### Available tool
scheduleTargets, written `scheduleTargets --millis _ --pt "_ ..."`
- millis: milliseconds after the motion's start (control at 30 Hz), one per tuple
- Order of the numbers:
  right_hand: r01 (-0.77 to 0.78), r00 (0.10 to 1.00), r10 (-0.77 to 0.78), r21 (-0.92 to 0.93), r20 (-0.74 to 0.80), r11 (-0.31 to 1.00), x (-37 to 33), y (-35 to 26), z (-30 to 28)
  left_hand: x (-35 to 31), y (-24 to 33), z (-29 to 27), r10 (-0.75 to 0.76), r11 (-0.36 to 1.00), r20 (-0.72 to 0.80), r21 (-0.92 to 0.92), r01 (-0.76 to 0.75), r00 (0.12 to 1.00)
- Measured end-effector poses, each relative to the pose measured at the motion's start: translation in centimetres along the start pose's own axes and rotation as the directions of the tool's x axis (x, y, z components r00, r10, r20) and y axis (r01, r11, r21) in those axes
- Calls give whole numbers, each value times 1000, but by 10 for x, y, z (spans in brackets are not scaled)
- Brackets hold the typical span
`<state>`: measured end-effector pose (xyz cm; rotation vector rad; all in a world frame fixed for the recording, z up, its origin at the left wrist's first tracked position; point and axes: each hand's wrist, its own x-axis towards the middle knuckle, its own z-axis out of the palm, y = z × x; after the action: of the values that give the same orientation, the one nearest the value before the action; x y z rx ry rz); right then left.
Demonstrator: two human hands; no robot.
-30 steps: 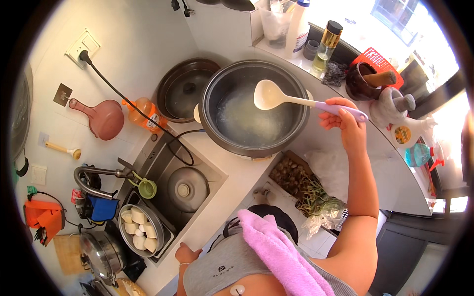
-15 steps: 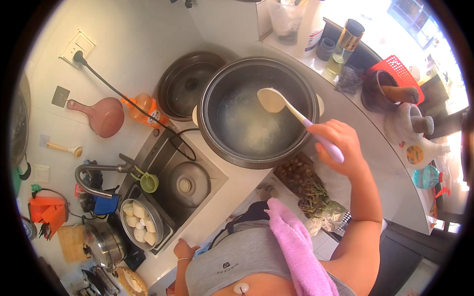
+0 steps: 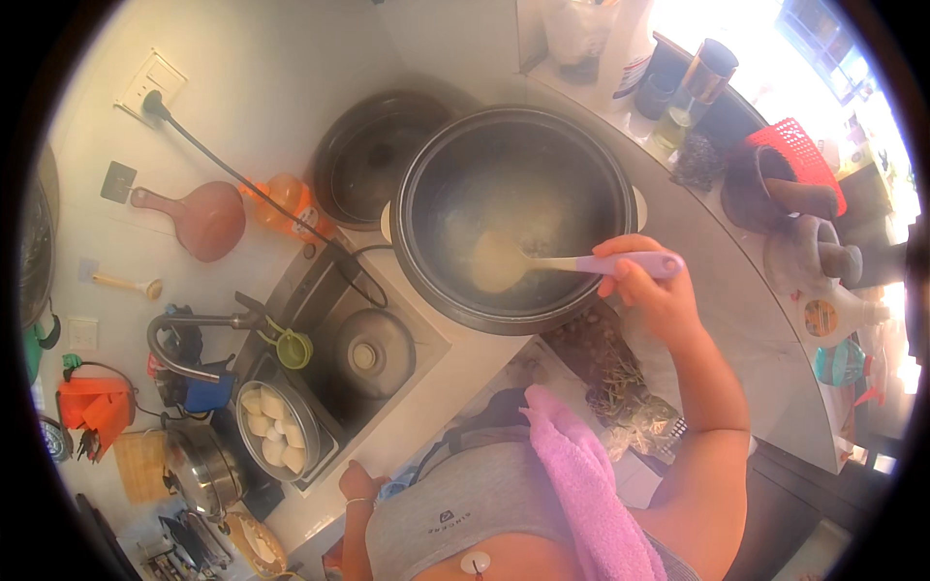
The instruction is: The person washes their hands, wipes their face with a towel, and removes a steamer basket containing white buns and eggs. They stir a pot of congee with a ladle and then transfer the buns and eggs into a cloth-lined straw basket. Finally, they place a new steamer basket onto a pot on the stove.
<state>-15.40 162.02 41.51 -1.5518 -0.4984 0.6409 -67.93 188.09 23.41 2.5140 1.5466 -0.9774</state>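
My right hand (image 3: pixel 651 290) grips the lilac handle of a ladle (image 3: pixel 500 262) with a cream head. The ladle's handle crosses the right rim of a large dark pot (image 3: pixel 415 281), and its head is down in the cloudy liquid, left of the pot's middle. Steam blurs the head's outline. The pot has a pale side handle at either side and stands on the counter. Beside my body, at the counter's front edge, is my left hand (image 3: pixel 360 481). A bit of blue cloth shows close to it; its fingers are too small to make out.
Behind the pot sits a wide brown basin (image 3: pixel 339 174). Left of it, the sink (image 3: pixel 329 407) holds a round metal lid (image 3: pixel 387 360); a bowl of white chunks (image 3: pixel 262 460) stands alongside. A black power cord (image 3: pixel 228 176) hangs across. Mortars (image 3: pixel 746 203) and bottles line the right ledge.
My right hand has turned, and the ladle's head has gone down and to the left into the liquid. More steam hazes the view. My left hand has hardly moved.
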Motion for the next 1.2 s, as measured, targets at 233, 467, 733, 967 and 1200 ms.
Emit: scheduleTargets --millis 233,467,733,967,1200 --pt "538 841 -507 -404 189 740 3 -5 -3 3 -1 0 10 1000 8 -6 -10 1000" --pt "648 689 -646 -678 329 346 -2 -22 -8 6 -2 4 -3 1000 15 25 3 1000" --pt "695 691 -685 -471 230 542 1 -29 -34 7 3 -1 -21 999 35 44 19 999" --pt "688 713 -670 -393 206 611 8 -27 -46 9 4 -3 -36 999 61 42 34 997" --pt "668 732 -655 -387 187 636 17 -23 -48 11 3 -2 -41 998 78 43 37 996"
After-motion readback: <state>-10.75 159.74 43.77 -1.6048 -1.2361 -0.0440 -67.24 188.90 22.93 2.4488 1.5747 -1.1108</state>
